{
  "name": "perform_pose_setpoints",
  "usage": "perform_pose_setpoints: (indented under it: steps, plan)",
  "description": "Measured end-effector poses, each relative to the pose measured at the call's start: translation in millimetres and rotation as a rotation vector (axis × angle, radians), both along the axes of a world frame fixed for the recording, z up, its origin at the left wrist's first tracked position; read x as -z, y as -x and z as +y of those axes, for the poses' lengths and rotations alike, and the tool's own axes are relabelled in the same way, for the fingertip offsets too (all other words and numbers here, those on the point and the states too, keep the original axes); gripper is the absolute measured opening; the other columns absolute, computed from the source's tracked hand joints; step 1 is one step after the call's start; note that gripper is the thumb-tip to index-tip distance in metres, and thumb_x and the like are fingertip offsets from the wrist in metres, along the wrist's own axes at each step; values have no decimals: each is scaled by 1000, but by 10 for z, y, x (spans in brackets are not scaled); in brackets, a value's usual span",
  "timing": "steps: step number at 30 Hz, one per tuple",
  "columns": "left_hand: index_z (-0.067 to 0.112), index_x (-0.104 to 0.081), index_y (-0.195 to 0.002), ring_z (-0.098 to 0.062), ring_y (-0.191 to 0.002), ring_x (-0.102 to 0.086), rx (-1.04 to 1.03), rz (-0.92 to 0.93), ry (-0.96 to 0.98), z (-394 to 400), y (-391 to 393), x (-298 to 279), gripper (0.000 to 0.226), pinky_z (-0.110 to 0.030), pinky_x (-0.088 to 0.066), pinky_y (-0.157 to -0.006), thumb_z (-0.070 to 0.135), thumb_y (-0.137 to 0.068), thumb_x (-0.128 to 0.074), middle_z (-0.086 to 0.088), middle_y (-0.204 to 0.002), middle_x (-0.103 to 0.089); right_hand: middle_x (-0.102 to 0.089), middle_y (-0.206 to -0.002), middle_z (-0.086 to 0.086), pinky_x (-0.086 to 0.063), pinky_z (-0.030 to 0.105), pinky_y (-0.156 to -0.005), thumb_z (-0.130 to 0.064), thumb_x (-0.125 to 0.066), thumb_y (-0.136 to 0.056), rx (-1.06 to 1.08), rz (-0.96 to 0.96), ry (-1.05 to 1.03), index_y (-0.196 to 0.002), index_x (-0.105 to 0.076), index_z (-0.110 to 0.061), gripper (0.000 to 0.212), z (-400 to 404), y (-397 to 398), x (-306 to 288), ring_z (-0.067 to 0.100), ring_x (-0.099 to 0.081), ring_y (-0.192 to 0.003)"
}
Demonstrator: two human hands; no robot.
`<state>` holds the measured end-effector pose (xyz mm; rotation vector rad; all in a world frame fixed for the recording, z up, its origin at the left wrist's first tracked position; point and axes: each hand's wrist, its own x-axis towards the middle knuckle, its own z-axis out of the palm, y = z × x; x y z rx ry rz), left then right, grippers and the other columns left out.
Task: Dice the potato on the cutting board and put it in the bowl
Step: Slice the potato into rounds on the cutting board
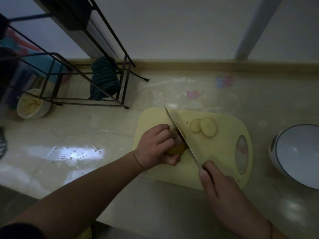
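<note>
Head view: left hand (156, 145) curls around potato (176, 150); right hand (222, 190) grips knife (181, 135).

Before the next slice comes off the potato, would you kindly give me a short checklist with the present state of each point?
1. Potato held steady: ok, the left hand grips it on the cutting board.
2. Knife under control: ok, the right hand holds the handle, blade resting against the potato.
3. Left fingertips tucked away from the blade: cannot tell, they are hidden beside it.
4. Room for the next slice to fall: ok, two cut slices lie apart from the blade.
5. Bowl ready: ok, it stands to the right of the board with nothing visible in it.
</note>
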<state>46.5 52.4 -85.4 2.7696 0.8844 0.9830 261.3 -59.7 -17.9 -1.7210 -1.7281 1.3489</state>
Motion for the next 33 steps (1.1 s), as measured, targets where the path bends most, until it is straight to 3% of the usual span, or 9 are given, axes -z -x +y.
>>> perform_pose_setpoints:
  steps: [5, 8, 12, 22, 24, 27, 28, 30, 33]
  plan:
    - [8, -60, -92, -31, -81, -59, -4, -10, 17, -22, 20, 6, 29, -34, -52, -71, 24, -74, -76, -13, -88, -62, -54, -60, -6, -33, 25, -49, -58, -26, -90, 57, 66, -16, -82, -44, -30, 34, 26, -61, 70, 11, -50, -49]
    - [10, -59, -98, -30, -86, -58, -19, 0, 23, -46, 40, 26, 34, -33, -52, -73, 28, -75, -77, -14, -87, -65, -41, -50, 1, -27, 23, -40, -64, -28, -92, 237, 309, 243, -69, -43, -22, 51, 49, -198, 50, 11, -33, -37]
    - [13, -58, -103, -28, -92, -56, -39, -5, 16, -61, 39, 45, 36, -32, -48, -79, 30, -76, -76, -6, -104, -54, -34, -40, 4, -25, 14, -39, -49, -32, -96, 312, 482, 549, -68, -36, -4, 54, 56, -343, 34, 11, -24, -31]
    - [14, -58, -103, -29, -91, -54, -75, -19, -8, -108, 1, 45, 34, -31, -47, -86, 28, -77, -73, -3, -106, -53, -25, -44, 4, -21, 16, -38, -64, -38, -83, 395, 654, 838, -54, -39, -3, 67, -15, -652, 19, 11, -20, -33]
    - [14, -58, -103, -29, -92, -54, -76, -12, -18, -113, -2, 35, 34, -31, -47, -87, 27, -76, -73, -3, -106, -53, -24, -44, 3, -21, 14, -36, -61, -39, -85, 446, 780, 887, -57, -45, -1, 67, 0, -688, -55, 11, -18, -31]
    - [13, -58, -103, -29, -92, -54, -80, -13, -15, -122, -6, 28, 34, -31, -46, -87, 27, -76, -73, -3, -107, -54, -24, -51, 7, -22, 13, -35, -56, -45, -89, 546, 956, 863, -89, -62, -7, 52, 32, -676, -131, 11, -19, -30]
    - [13, -58, -103, -29, -91, -54, -81, -15, -12, -125, -7, 24, 34, -31, -47, -87, 27, -76, -73, -3, -107, -54, -23, -52, 7, -22, 13, -35, -57, -49, -87, 548, 970, 853, -90, -62, -7, 51, 41, -654, -157, 10, -19, -31]
    - [13, -58, -104, -29, -92, -54, -85, -13, -6, -136, -9, 15, 34, -32, -47, -87, 27, -77, -73, -3, -107, -54, -22, -48, 6, -21, 14, -34, -63, -53, -83, 533, 901, 842, -68, -54, -2, 63, 48, -619, -201, 12, -18, -31]
    - [14, -58, -107, -29, -94, -54, -92, 8, 4, -168, 6, 1, 36, -32, -47, -87, 28, -78, -75, -3, -111, -54, -29, -43, 9, -23, 15, -39, -59, -40, -88, 466, 645, 654, -56, -48, -6, 62, 16, -523, -309, 13, -22, -33]
